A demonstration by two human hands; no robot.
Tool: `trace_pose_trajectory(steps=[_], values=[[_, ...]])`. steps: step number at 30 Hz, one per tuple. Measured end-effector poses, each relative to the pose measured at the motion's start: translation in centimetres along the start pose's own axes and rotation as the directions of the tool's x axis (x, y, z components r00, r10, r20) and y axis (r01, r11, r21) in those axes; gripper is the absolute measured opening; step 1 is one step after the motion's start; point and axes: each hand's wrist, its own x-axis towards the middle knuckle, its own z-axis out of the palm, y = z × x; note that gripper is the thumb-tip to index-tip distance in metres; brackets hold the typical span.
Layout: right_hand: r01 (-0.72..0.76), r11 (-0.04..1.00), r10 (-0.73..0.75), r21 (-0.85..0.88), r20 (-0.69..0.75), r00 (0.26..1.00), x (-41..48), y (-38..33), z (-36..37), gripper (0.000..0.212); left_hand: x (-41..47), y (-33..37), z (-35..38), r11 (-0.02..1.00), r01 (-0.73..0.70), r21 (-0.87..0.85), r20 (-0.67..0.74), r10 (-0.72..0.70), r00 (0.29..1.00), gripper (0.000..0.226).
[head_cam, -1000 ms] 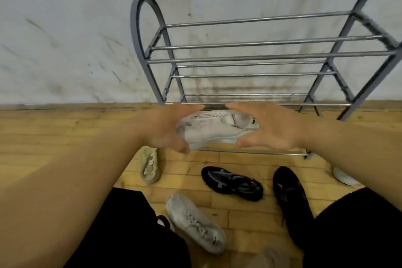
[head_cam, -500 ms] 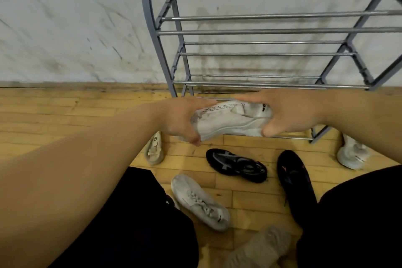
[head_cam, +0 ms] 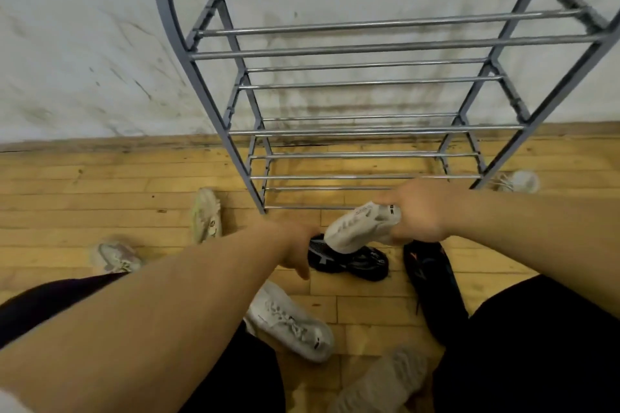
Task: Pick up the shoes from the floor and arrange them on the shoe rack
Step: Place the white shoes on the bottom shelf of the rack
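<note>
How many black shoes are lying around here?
2. A black-and-grey shoe lies on the floor under the white shoe in the right hand; a black-and-orange shoe lies beside it. Legs may hide more.

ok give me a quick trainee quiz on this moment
1. True or false: a shoe already sits on the shoe rack.
2. Which hand grips the white shoe? A left, B right, C both.
3. Fill in: right under it on the floor lies a ____ shoe.
Key: 1 false. 2 B, the right hand; the left hand holds nothing. 3 black shoe.
</note>
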Motion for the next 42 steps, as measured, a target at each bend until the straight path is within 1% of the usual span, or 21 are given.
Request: trace_pose_trajectory(steps=[2,4,6,9,12,14,17,22,26,29,32,35,37,39,42], values=[[-0.007,1.0,0.007,0.002,0.01,1.0,1.0,0.4,0.8,0.074,2.3,0.4,3.9,0.991,0.049,-0.126,0.029,-0.046,0.999,0.099],[-0.024,0.999,0.023,0.04,0.014,1.0,1.8,0.9,1.5,0.081,4.0,0.6,8.0,0.952,0.12,-0.283,0.102,-0.095,0.99,0.094],[-0.033,0.996,0.03,0.079,0.029,0.999,2.7,1.4,2.0,0.086,5.0,0.2,11.9,0.908,0.206,-0.365,0.17,-0.152,0.974,0.087],[-0.03,0.993,0.027,0.112,0.035,0.999,3.8,1.9,2.7,0.092,6.4,-1.7,16.0,0.872,0.304,-0.384,0.245,-0.221,0.944,0.081],[-0.03,0.988,0.027,0.152,0.021,0.999,4.6,2.1,2.3,0.089,7.2,-2.7,17.8,0.851,0.322,-0.415,0.303,-0.204,0.931,0.079],[-0.032,0.983,0.029,0.18,0.018,0.999,5.0,2.1,1.9,0.089,7.5,-2.6,18.1,0.848,0.297,-0.439,0.296,-0.176,0.939,0.079],[-0.056,0.975,0.051,0.215,0.028,0.998,5.4,2.0,1.5,0.088,8.3,-1.9,18.6,0.807,0.306,-0.505,0.285,-0.179,0.942,0.077],[-0.055,0.974,0.051,0.222,0.022,0.998,5.8,1.6,0.6,0.088,8.7,-1.0,18.8,0.824,0.3,-0.481,0.217,-0.219,0.951,0.065],[-0.045,0.966,0.048,0.253,-0.006,0.999,5.7,1.9,-1.1,0.088,7.7,-0.7,16.5,0.862,0.262,-0.435,0.249,-0.165,0.954,0.055],[-0.005,0.966,0.022,0.257,-0.065,0.998,4.9,2.3,-2.5,0.085,6.3,-0.8,12.7,0.852,0.225,-0.472,0.213,-0.138,0.967,0.039],[0.026,0.964,0.007,0.264,-0.123,0.992,3.5,2.6,-3.8,0.084,4.5,-1.7,7.6,0.832,0.203,-0.516,0.143,-0.15,0.978,0.025],[0.034,0.959,0.01,0.28,-0.155,0.988,1.7,3.1,-5.0,0.082,1.5,-2.4,2.2,0.838,0.204,-0.507,0.086,-0.186,0.979,0.021],[0.037,0.952,0.022,0.305,-0.189,0.982,0.3,3.6,-5.5,0.081,-1.2,-2.3,-1.0,0.826,0.18,-0.534,0.038,-0.189,0.981,0.02],[0.047,0.938,0.037,0.343,-0.232,0.972,-1.5,4.4,-6.1,0.081,-4.1,-1.6,-4.3,0.803,0.119,-0.584,-0.04,-0.175,0.984,0.017],[0.075,0.879,0.083,0.47,-0.306,0.948,-4.8,5.7,-7.2,0.077,-8.5,-0.1,-8.9,0.761,-0.011,-0.648,-0.184,-0.143,0.972,0.012]])
